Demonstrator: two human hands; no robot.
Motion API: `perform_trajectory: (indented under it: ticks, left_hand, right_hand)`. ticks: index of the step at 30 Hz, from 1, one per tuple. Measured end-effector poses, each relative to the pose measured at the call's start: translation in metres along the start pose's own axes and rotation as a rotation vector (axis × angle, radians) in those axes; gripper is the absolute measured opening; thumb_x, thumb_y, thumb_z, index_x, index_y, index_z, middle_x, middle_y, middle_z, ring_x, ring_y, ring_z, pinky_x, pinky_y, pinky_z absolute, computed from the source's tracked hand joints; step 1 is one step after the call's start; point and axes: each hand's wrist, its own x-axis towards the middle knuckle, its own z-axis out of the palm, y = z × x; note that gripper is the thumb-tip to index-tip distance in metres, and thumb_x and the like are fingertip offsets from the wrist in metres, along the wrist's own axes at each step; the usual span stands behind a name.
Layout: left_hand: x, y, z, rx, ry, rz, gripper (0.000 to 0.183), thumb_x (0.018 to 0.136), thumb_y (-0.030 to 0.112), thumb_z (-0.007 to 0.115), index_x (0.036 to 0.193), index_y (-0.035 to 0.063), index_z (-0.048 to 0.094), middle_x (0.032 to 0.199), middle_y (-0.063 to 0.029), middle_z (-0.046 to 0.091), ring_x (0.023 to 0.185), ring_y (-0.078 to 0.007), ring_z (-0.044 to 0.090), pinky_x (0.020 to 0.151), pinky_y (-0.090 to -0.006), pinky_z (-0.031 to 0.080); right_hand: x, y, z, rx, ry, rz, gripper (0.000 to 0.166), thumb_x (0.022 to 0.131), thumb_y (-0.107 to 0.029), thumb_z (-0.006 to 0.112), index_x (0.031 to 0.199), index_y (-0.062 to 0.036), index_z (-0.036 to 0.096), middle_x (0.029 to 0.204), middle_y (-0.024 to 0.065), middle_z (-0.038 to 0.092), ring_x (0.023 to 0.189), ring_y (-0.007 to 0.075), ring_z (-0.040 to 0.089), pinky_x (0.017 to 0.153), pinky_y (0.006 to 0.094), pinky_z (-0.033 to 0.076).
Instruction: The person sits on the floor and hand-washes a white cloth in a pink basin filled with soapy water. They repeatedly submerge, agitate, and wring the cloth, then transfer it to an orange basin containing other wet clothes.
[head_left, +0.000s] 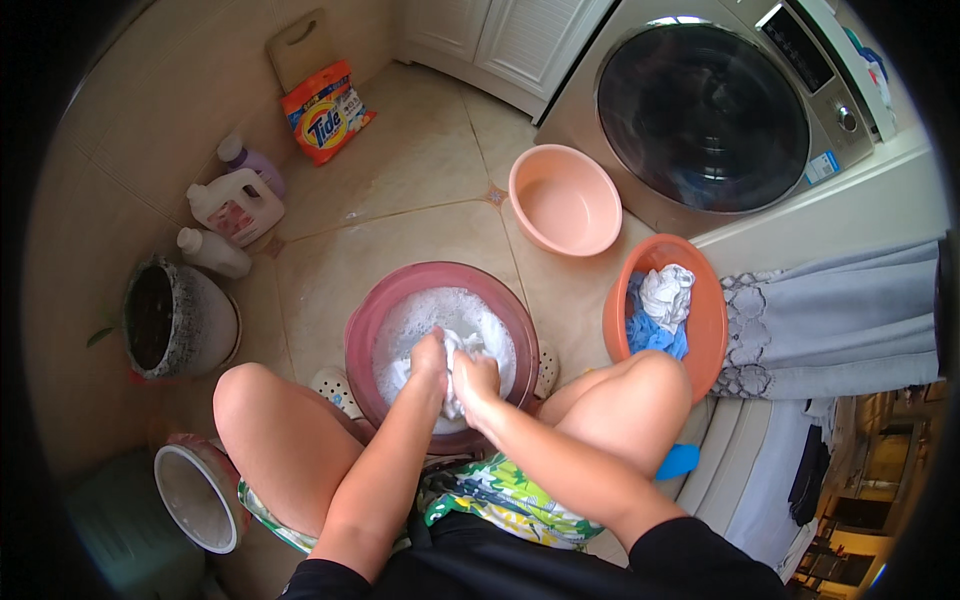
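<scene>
A dark pink plastic basin (365, 352) stands on the tiled floor between my knees, holding sudsy water (442, 304). My left hand (428, 358) and my right hand (475, 377) are side by side over it, both closed on a bunched white cloth garment (454, 397). Part of the cloth hangs down between the hands, and more white fabric lies in the foam around them. How far the cloth reaches under the suds is hidden.
An orange basin (705, 330) at the right holds blue and white clothes (667, 296). Beyond sits a light pink basin (566, 201) by a front-loading washing machine (705, 112). Along the left wall are detergent jugs (236, 206), a Tide bag (325, 114) and a plant pot (184, 319).
</scene>
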Motion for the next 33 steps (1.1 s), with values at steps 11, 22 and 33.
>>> perform_trajectory:
  ticks: [11, 22, 33]
  left_hand:
    - [-0.015, -0.024, -0.003, 0.205, 0.125, 0.125, 0.055, 0.09, 0.033, 0.056, 0.108, -0.0188, 0.056, 0.11, -0.0259, 0.061, 0.101, -0.0298, 0.06, 0.087, -0.0377, 0.046]
    - [-0.057, -0.019, 0.023, 0.268, 0.114, 0.111, 0.058, 0.094, 0.037, 0.05, 0.11, -0.018, 0.054, 0.113, -0.0258, 0.059, 0.101, -0.0299, 0.06, 0.084, -0.039, 0.047]
    - [-0.044, 0.018, 0.008, 0.22, 0.14, 0.101, 0.054, 0.092, 0.035, 0.054, 0.107, -0.0165, 0.058, 0.107, -0.0223, 0.063, 0.097, -0.0273, 0.061, 0.082, -0.04, 0.047]
  right_hand:
    - [0.006, -0.019, -0.009, -0.043, -0.012, 0.067, 0.045, 0.08, -0.035, 0.054, 0.092, 0.007, 0.066, 0.099, 0.0263, 0.066, 0.098, 0.0368, 0.064, 0.084, 0.0428, 0.047]
    - [0.051, 0.008, -0.005, 0.014, 0.005, 0.178, 0.044, 0.08, -0.029, 0.052, 0.1, 0.0081, 0.065, 0.106, 0.0281, 0.063, 0.103, 0.0383, 0.062, 0.086, 0.0427, 0.047]
    - [0.019, 0.017, 0.008, 0.143, 0.005, 0.071, 0.034, 0.082, -0.02, 0.051, 0.09, 0.0103, 0.064, 0.08, 0.0168, 0.065, 0.073, 0.0241, 0.061, 0.06, 0.0413, 0.046]
